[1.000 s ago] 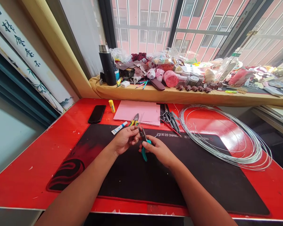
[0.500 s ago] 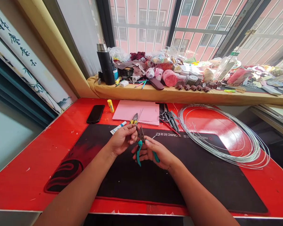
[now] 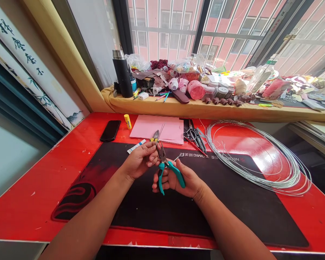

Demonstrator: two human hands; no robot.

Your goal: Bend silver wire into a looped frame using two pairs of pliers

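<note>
Over the black desk mat (image 3: 206, 209), my left hand (image 3: 142, 159) pinches a thin piece of wire (image 3: 160, 133) whose ends point up and away. My right hand (image 3: 182, 180) holds teal-handled pliers (image 3: 162, 166), their handles spread apart and their long jaws pointing up beside my left fingertips. Whether the jaws touch the wire I cannot tell. Just beyond my left hand lies a second pair of pliers with yellow handles (image 3: 155, 136), partly covered by the fingers. A white and blue tube (image 3: 136, 146) rests left of them.
On the right lies a large coil of silvery wire (image 3: 292, 177). Pink paper sheets (image 3: 157, 128), scissors (image 3: 189, 135), a black utility knife (image 3: 197, 139), a yellow glue stick (image 3: 127, 121) and a phone (image 3: 110, 130) line the back of the red table (image 3: 38, 187). A thermos (image 3: 122, 76) stands on the cluttered sill.
The teal pliers' handles have spread wider, and my right thumb has moved from near the pivot down onto the right handle. My left hand stays nearly still with the wire.
</note>
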